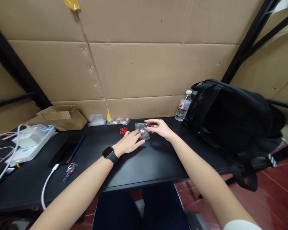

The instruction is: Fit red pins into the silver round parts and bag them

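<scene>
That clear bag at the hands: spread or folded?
Spread: the clear bag lies mostly flat on the desk, corners showing past the left hand.

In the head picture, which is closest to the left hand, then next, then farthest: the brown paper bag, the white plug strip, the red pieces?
From the left hand:
1. Red pieces: just beyond its fingers.
2. Brown paper bag: farther left, by the cardboard wall.
3. White plug strip: farthest left.
</scene>
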Motion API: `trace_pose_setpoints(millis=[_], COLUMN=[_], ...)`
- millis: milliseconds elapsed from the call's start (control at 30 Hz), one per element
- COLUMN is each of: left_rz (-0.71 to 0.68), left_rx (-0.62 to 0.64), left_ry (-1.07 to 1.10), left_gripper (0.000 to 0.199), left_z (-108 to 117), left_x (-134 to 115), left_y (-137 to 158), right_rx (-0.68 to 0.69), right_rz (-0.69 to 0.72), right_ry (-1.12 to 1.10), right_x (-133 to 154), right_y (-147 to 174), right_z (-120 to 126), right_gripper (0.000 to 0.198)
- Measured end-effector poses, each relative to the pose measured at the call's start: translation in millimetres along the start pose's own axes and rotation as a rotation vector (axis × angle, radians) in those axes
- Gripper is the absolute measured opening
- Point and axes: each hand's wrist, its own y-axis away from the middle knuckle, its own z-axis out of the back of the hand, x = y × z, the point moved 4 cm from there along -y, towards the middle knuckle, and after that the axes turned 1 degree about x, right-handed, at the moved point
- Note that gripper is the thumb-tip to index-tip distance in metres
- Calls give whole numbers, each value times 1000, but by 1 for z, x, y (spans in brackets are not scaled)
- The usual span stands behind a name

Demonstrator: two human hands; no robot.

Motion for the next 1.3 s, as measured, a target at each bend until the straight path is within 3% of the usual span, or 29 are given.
trace_pose_setpoints(millis=[167,300,433,667,833,967,1133,1300], left_rz=[-59,-27,10,-14,18,-35,6,24], left_rx=[91,149,140,101,103,122,80,85], left_ry=[57,46,44,165,196,103,34,13], left_gripper=[46,49,49,57,64,53,53,52], left_z=[2,-1,-3,2,2,-2,-10,-13], left_x=[0,4,5,0,1,0,7,9], left_y=[4,6,6,6,5,5,5,4], right_rx=[37,135,206,197,68,-78,89,162], right_rz=[107,87,13,10,82,133,30,-42], right_ry=[465,700,739,718,572,539,681,704], right_x=[7,8,7,10,17,19,10,2], right_y=[3,7,9,11,11,9,9,10], right_z=[12,16,15,17,22,25,20,17], right_gripper=[40,27,21,18,40,40,21,22])
